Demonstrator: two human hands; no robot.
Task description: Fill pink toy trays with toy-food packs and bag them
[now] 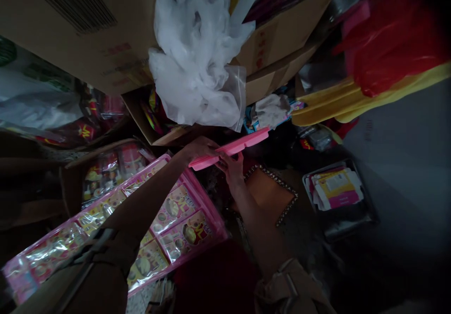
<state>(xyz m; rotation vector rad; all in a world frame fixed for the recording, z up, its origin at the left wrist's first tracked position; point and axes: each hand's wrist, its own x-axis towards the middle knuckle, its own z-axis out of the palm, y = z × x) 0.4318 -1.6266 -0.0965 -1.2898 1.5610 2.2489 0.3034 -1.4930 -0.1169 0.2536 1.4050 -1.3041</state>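
Note:
A flat pink plastic case (pixel 246 141), seen nearly edge-on and tilted up to the right, is held in front of me. My left hand (pixel 201 149) grips its left end from above, with the fingers closed over the edge. My right hand (pixel 233 169) pinches the underside near the middle, thumb and fingers pressed against the plastic. Under my left forearm lies a large pink-framed pack (pixel 183 210) with printed compartments beneath shiny clear film. What the case contains cannot be seen.
White plastic bags (pixel 200 60) bulge over the cardboard boxes (pixel 275 46) ahead. A box of film-wrapped packs (pixel 109 173) stands at left. To the right are a red bag (pixel 398 37), yellow cloth-like material (pixel 369 95) and a black tray (pixel 348 222) holding cards. An orange panel (pixel 268 192) lies below.

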